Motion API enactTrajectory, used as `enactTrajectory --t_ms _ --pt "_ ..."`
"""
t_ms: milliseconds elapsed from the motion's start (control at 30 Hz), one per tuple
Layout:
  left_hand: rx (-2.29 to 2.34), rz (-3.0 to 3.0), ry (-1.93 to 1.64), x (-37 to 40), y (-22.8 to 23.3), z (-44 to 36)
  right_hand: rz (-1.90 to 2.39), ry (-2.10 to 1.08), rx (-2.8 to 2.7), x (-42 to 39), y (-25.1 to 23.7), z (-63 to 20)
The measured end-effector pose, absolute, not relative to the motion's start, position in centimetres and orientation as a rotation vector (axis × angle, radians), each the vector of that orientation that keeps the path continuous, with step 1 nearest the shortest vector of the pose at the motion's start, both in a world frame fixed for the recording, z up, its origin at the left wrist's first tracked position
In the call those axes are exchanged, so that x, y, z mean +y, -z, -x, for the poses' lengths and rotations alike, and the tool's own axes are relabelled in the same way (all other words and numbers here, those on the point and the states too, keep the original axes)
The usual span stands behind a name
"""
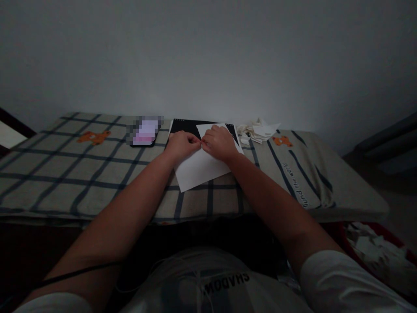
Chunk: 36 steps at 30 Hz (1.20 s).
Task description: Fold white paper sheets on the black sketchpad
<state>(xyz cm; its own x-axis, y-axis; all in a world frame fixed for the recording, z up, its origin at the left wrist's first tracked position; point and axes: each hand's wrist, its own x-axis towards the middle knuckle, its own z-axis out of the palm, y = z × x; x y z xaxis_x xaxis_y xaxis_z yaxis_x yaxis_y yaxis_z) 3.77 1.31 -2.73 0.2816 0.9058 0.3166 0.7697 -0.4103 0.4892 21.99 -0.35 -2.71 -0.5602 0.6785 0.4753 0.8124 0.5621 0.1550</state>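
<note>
Both hands meet over a white sheet of paper [200, 169] that lies slanted on a black notebook or folder [184, 125] with small holes along its far edge. My left hand [182, 145] pinches the paper at its upper left, thumb and forefinger together. Close against it, my right hand [220, 142] has its fingers curled on the same sheet, and the fingertips of the two hands nearly touch. A corner of the paper shows beyond the right hand. The near corner hangs past the black surface onto the cloth.
A checked tablecloth [107, 169] with bear prints covers the table against a plain wall. At the left lies a phone [143, 132], its lit screen blurred out. Paper scraps [259, 131] are piled right of the notebook. A red bin [355, 256] of paper pieces stands at lower right.
</note>
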Motion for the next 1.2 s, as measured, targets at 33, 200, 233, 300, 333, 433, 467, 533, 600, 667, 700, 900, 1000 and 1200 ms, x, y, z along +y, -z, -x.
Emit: enactTrajectory --t_ms 33,200,233,300,333,433,467,533,600,667,700,900,1000,1200 --pt "1.539 -2.322 -0.813 1.3 2.7 -3.8 1.218 0.518 -2.437 -0.4 2.7 -22.0" --pt "1.512 -2.338 -0.842 1.0 2.5 -3.9 1.234 0.521 -2.427 -0.5 2.8 -21.7" --pt "1.508 -2.339 -0.85 0.9 2.5 -3.9 1.245 0.514 -2.413 -0.6 2.8 -21.6" --pt "1.503 -2.338 -0.86 0.9 2.4 -4.0 1.279 0.485 -2.374 -0.6 3.0 -21.4" --pt "1.5 -2.335 -0.859 0.9 2.3 -4.0 1.301 0.463 -2.349 -0.6 3.1 -21.3" --pt "1.483 -2.327 -0.858 1.0 2.4 -3.9 1.346 0.381 -2.291 -0.5 3.2 -21.2" --pt "1.477 -2.324 -0.864 1.1 2.5 -3.8 1.351 0.354 -2.283 -0.4 3.2 -21.3" --pt "1.468 -2.317 -0.875 1.3 2.6 -3.7 1.337 0.311 -2.293 -0.2 3.2 -21.7" --pt "1.475 -2.311 -0.879 1.4 2.7 -3.6 1.307 0.288 -2.321 0.0 3.0 -22.1" --pt "1.491 -2.31 -0.877 1.4 2.8 -3.6 1.265 0.29 -2.356 0.2 2.9 -22.6" --pt "1.498 -2.312 -0.875 1.4 2.8 -3.6 1.245 0.299 -2.375 0.2 2.8 -22.8" --pt "1.515 -2.321 -0.875 1.2 2.7 -3.8 1.199 0.389 -2.438 0.1 2.8 -22.8" --pt "1.517 -2.317 -0.847 1.0 2.6 -3.9 1.194 0.42 -2.429 0.0 2.8 -22.6" --pt "1.538 -2.306 -0.845 0.8 2.4 -4.1 1.182 0.441 -2.442 -0.2 2.7 -22.7"
